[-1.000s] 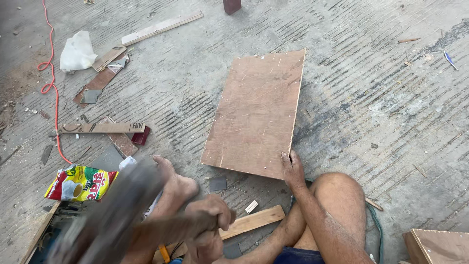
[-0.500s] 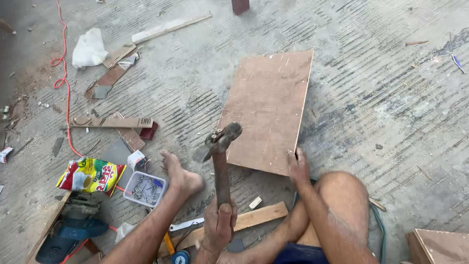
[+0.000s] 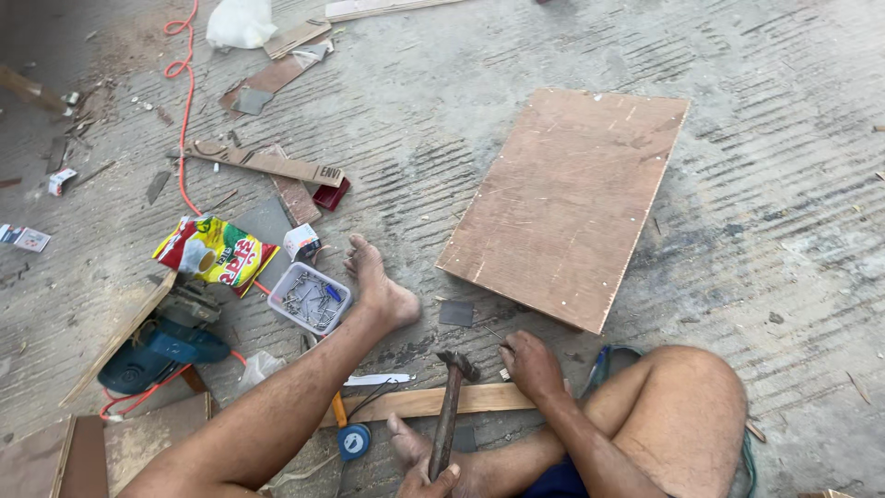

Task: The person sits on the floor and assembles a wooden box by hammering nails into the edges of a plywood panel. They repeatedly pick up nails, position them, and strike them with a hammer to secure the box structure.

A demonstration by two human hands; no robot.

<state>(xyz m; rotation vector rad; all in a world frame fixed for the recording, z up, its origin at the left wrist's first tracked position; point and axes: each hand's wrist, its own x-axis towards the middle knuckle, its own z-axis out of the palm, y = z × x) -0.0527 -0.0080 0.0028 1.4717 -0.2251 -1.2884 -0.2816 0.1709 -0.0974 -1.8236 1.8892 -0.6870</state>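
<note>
- The left hand point(image 3: 426, 481), low in the head view, is closed round the handle of a hammer point(image 3: 449, 406), head up and just left of the right hand.
- The right hand point(image 3: 530, 361) rests fingers-down on the concrete floor point(image 3: 784, 231), beside the near edge of a plywood board point(image 3: 567, 203); whether it pinches a nail cannot be told.
- A judgement: striking well calls for short, square blows, with fingers clear of the hammer head.
- Left of the hands sits a clear tray of nails point(image 3: 311, 297); beyond it lie a red-and-yellow snack bag point(image 3: 217, 251) and a small white carton point(image 3: 301, 242).
- A blue tape measure point(image 3: 352, 441) lies near the left hand, against a wooden strip point(image 3: 424, 403).
</note>
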